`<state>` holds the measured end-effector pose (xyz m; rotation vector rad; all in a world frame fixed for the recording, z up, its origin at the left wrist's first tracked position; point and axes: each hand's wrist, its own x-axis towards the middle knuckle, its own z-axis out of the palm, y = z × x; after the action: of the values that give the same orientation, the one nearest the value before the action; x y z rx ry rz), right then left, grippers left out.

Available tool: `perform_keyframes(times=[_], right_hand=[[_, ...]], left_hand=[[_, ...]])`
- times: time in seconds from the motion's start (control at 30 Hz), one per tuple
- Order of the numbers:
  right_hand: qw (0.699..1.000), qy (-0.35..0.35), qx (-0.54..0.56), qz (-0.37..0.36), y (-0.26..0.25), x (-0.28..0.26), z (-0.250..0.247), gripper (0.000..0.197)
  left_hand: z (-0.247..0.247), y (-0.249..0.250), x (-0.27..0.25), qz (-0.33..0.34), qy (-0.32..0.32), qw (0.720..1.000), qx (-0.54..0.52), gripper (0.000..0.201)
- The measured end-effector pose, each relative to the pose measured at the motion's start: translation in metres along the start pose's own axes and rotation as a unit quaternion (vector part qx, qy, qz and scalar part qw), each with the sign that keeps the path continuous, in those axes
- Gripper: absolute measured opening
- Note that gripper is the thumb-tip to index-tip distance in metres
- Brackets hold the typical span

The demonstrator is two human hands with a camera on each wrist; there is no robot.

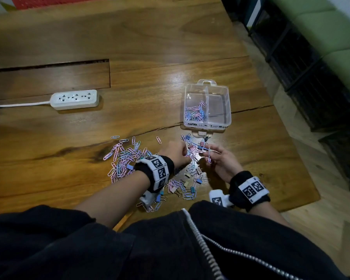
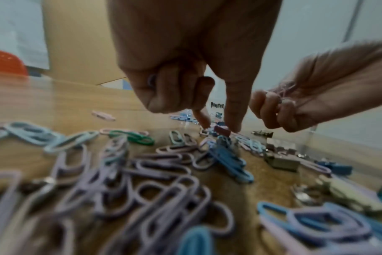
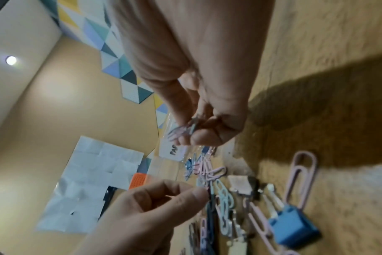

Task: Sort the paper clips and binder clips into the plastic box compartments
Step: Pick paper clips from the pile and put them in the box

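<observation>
A clear plastic box (image 1: 228,110) stands on the wooden table, with several pastel paper clips (image 1: 196,112) in its left compartment; its right one shows nothing. A mixed pile of paper clips (image 1: 123,156) and small binder clips (image 1: 198,180) lies in front of it. My left hand (image 1: 188,156) reaches down into the pile; its thumb and forefinger (image 2: 233,120) pinch at a clip next to a dark red binder clip (image 2: 222,130), and a purple clip (image 2: 152,80) is tucked in its curled fingers. My right hand (image 1: 209,156), just right of it, holds a small bunch of paper clips (image 3: 185,129) above the table.
A white power strip (image 1: 75,99) with its cord lies at the left. The table's right edge (image 1: 303,158) drops to the floor beside a dark rack (image 1: 311,77). A blue binder clip (image 3: 292,226) sits close under my right wrist.
</observation>
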<state>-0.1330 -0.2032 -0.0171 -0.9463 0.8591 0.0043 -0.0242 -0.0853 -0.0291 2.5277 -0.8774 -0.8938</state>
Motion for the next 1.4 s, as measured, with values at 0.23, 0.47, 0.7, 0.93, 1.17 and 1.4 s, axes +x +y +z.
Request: perform_keyframes(times=[0.23,0.47,0.7,0.93,1.17,1.4], right_hand=[[1.000,-0.003,0.004,0.022,0.006,0.006,0.002,0.026],[0.885,0.111,-0.443,-0.093,0.025,0.022,0.016,0.017],[0.751,0.080,-0.646,-0.107,0.032,0.020,0.021,0.053],[0.709,0.016,-0.696,-0.116,0.033,0.014,0.021,0.022],[0.844,0.066,-0.522,-0.107,0.024,0.013,-0.003,0.013],[0.981,0.040,-0.177,-0.065,0.016,0.002,-0.007,0.019]], left_hand=[[-0.003,-0.004,0.004,-0.021,0.027,0.998,-0.049,0.014],[-0.009,-0.016,0.007,-0.029,0.053,0.995,-0.085,0.031],[0.006,-0.010,0.003,0.050,-0.066,0.994,0.067,0.051],[0.013,-0.006,0.002,0.035,-0.035,0.998,0.046,0.048],[0.021,0.001,0.006,0.043,-0.053,0.995,0.075,0.048],[0.011,-0.014,-0.010,0.080,-0.056,0.991,0.090,0.027]])
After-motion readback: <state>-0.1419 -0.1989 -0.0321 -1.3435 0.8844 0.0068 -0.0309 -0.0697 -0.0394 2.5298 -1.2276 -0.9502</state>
